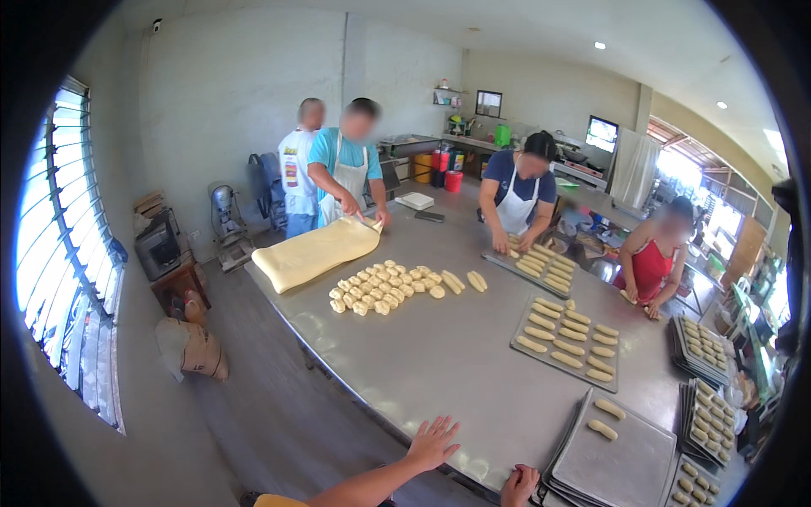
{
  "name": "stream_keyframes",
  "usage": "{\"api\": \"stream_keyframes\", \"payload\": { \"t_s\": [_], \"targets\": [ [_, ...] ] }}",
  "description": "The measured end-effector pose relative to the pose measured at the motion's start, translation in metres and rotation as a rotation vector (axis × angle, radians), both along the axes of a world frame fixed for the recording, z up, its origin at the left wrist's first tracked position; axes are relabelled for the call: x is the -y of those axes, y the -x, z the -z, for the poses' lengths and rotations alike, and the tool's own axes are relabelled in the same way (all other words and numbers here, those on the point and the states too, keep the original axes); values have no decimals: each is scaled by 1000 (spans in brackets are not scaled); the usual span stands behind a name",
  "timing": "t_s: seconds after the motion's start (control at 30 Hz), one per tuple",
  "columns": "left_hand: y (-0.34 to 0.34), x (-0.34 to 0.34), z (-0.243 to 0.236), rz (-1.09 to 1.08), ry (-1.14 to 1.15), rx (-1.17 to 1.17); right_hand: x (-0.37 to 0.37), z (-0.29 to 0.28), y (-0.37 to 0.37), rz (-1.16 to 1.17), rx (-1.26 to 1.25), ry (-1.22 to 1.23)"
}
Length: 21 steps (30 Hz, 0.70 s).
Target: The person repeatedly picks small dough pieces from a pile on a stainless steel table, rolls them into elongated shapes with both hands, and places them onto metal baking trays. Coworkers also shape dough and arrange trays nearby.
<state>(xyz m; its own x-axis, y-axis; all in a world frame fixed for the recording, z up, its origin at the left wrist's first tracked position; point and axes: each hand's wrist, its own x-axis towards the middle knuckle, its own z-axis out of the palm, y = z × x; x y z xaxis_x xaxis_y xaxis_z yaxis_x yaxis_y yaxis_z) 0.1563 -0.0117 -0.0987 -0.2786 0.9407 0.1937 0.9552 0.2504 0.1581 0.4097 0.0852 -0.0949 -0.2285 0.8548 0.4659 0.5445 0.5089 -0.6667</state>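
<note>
Stacked grey rectangular metal trays [629,456] are lying on the broad grey steel table [405,363] beside the curled right hand [519,487], its grip indiscernible. Left hand [433,443] is showing widely spread fingers at the table's edge.

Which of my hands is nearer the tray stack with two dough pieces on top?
Your right hand: it is at the table edge, just left of the tray stack. Your left hand is farther left, fingers spread, also at that edge.
</note>
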Motion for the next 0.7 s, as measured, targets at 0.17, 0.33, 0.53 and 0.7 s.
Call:
{"api": "stream_keyframes", "payload": {
  "t_s": [0.17, 0.33, 0.53, 0.7],
  "targets": [
    [-2, 0, -8, -28, 0, 26, 5, -12, -1, -63, 100, -8],
    [-1, 0, -15, -21, 20, -1, 6, -14, 2, -90, 139, -32],
    [4, -3, -9, 20, -99, 49, 6, -8, 1, -76, 192, 46],
    [-1, 4, -5, 36, -168, 20, 13, -5, -2, -45, 131, 86]
  ]
}}
